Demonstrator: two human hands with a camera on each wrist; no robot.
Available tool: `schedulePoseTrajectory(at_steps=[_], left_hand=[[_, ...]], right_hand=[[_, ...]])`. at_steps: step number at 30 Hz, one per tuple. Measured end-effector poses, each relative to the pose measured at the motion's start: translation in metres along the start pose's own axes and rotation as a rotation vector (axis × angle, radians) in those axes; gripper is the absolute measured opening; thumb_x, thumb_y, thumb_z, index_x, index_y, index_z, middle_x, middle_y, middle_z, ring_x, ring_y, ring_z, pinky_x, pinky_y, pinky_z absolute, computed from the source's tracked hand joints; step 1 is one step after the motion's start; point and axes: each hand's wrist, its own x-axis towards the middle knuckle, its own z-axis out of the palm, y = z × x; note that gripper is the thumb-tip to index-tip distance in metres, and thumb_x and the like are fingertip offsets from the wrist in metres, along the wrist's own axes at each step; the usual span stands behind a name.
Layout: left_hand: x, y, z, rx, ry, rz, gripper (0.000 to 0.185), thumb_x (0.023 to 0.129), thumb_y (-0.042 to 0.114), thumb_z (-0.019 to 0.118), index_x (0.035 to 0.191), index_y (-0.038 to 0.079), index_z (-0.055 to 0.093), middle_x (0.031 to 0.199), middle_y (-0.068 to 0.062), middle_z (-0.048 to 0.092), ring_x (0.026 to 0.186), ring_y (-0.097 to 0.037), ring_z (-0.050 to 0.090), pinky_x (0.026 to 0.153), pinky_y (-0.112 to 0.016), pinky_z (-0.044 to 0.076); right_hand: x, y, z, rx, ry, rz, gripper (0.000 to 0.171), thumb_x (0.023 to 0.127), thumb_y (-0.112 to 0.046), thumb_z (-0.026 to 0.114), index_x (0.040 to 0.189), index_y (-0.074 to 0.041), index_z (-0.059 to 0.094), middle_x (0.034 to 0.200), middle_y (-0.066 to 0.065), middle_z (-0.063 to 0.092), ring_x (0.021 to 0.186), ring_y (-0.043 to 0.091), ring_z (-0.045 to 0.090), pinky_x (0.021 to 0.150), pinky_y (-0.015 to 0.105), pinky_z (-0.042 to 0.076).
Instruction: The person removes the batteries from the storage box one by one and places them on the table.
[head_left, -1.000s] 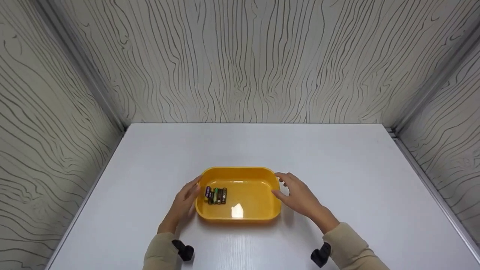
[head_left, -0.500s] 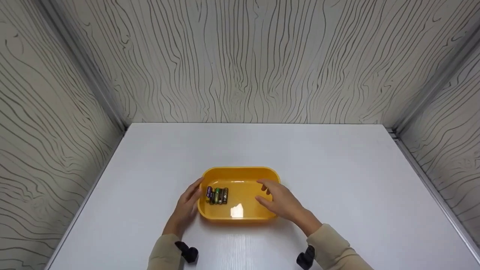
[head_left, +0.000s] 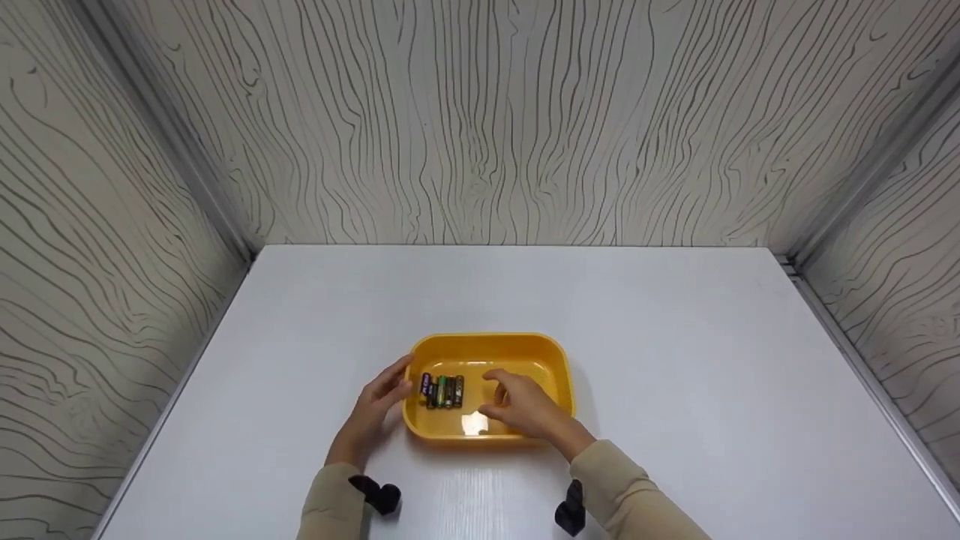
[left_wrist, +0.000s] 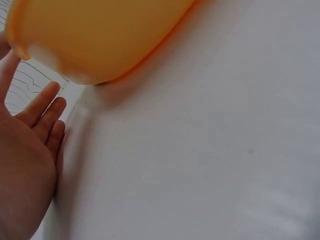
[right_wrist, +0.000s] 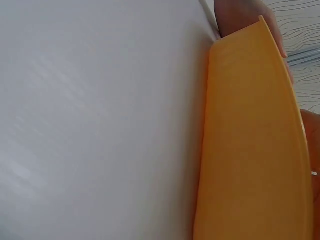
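Note:
A yellow plastic tray [head_left: 559,360] rests on the white table, its outer wall [left_wrist: 100,40] filling the top of the left wrist view. Several small cylindrical batteries [head_left: 442,391] lie side by side at its left end. My left hand [head_left: 375,405] holds the tray's left rim, thumb over the edge. In the left wrist view the other fingers [left_wrist: 50,112] extend loosely below the rim. My right hand [head_left: 525,405] hovers inside the tray, right of the batteries, with thumb and index finger apart and nothing between them. The tray's near wall [right_wrist: 250,140] blocks most of it in the right wrist view.
The white table [head_left: 675,337] surrounds the tray. Wood-grain patterned panels [head_left: 480,127] enclose it at the back and both sides, with metal profiles [head_left: 180,142] at the corners. Black wrist cameras [head_left: 571,510] sit at both cuffs.
My right hand has moved left from the tray's right rim to over its inside, towards the batteries. The tray has shifted slightly right, together with my left hand.

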Motion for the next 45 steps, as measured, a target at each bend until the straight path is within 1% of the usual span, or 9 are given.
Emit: schedulePoseTrajectory(at_steps=[3,7,15,22,26,30,37,40,45], left_hand=[[-0.002,0.0,-0.001,0.007,-0.002,0.004,0.055,0.094,0.036,0.059,0.145,0.028,0.043,0.159,-0.001,0.032,0.152,-0.029,0.018,0.124,-0.058,0.008],[-0.005,0.0,0.0,-0.01,-0.017,0.044,0.055,0.095,0.027,0.058,0.147,0.02,0.04,0.159,-0.005,0.033,0.151,-0.03,0.023,0.124,-0.056,0.013],[-0.002,0.0,-0.001,-0.011,-0.059,0.047,0.062,0.092,0.028,0.063,0.149,0.021,0.038,0.159,-0.006,0.033,0.15,-0.029,0.027,0.124,-0.053,0.019],[-0.001,-0.001,-0.003,-0.043,-0.041,0.039,0.061,0.089,0.026,0.067,0.145,0.021,0.043,0.157,-0.004,0.037,0.149,-0.027,0.03,0.123,-0.05,0.022],[0.0,-0.003,-0.003,-0.051,-0.035,0.041,0.061,0.088,0.027,0.069,0.145,0.02,0.045,0.156,-0.003,0.039,0.148,-0.027,0.032,0.123,-0.048,0.024],[0.001,-0.005,-0.003,-0.034,-0.029,0.054,0.06,0.089,0.027,0.067,0.145,0.02,0.045,0.157,-0.003,0.038,0.149,-0.025,0.029,0.124,-0.046,0.022],[-0.002,-0.003,-0.001,0.033,-0.019,0.089,0.057,0.092,0.025,0.064,0.145,0.019,0.044,0.157,-0.005,0.038,0.147,-0.028,0.033,0.123,-0.046,0.025],[-0.003,-0.001,-0.001,0.042,-0.019,0.077,0.056,0.093,0.025,0.063,0.145,0.021,0.044,0.157,-0.003,0.037,0.147,-0.027,0.033,0.123,-0.047,0.025],[-0.003,-0.001,-0.003,0.024,-0.057,0.06,0.056,0.094,0.023,0.061,0.147,0.021,0.042,0.158,-0.004,0.035,0.148,-0.028,0.03,0.124,-0.049,0.022]], right_hand=[[0.007,0.001,0.006,0.039,-0.029,0.03,0.057,0.087,-0.026,0.07,0.133,0.001,0.05,0.082,0.004,0.062,0.067,0.01,0.05,0.062,0.021,0.044],[0.015,0.0,0.012,0.072,-0.046,0.076,0.06,0.085,-0.026,0.073,0.133,0.001,0.051,0.075,0.0,0.058,0.064,0.009,0.049,0.06,0.02,0.043],[0.029,-0.003,0.021,0.091,-0.016,0.138,0.062,0.081,-0.022,0.077,0.133,-0.001,0.051,0.07,-0.001,0.05,0.061,0.011,0.043,0.055,0.02,0.037],[0.037,-0.007,0.029,0.059,0.005,0.155,0.067,0.076,-0.018,0.08,0.133,-0.001,0.05,0.082,0.007,0.06,0.071,0.016,0.047,0.064,0.029,0.042],[0.04,-0.008,0.033,0.015,0.033,0.133,0.064,0.074,-0.016,0.081,0.129,0.001,0.053,0.106,0.017,0.067,0.088,0.023,0.058,0.081,0.039,0.052],[0.041,-0.011,0.035,0.012,0.045,0.136,0.06,0.074,-0.015,0.08,0.126,0.0,0.054,0.117,0.019,0.066,0.102,0.028,0.061,0.095,0.046,0.051],[0.043,-0.012,0.037,-0.045,0.057,0.12,0.058,0.073,-0.015,0.081,0.124,-0.001,0.056,0.114,0.018,0.067,0.1,0.03,0.062,0.093,0.047,0.052],[0.043,-0.012,0.038,-0.063,0.062,0.125,0.055,0.074,-0.014,0.08,0.122,-0.003,0.057,0.11,0.016,0.068,0.097,0.028,0.062,0.089,0.046,0.052],[0.044,-0.012,0.039,-0.069,0.068,0.125,0.052,0.074,-0.013,0.079,0.12,-0.003,0.059,0.107,0.015,0.068,0.092,0.024,0.06,0.085,0.043,0.053]])
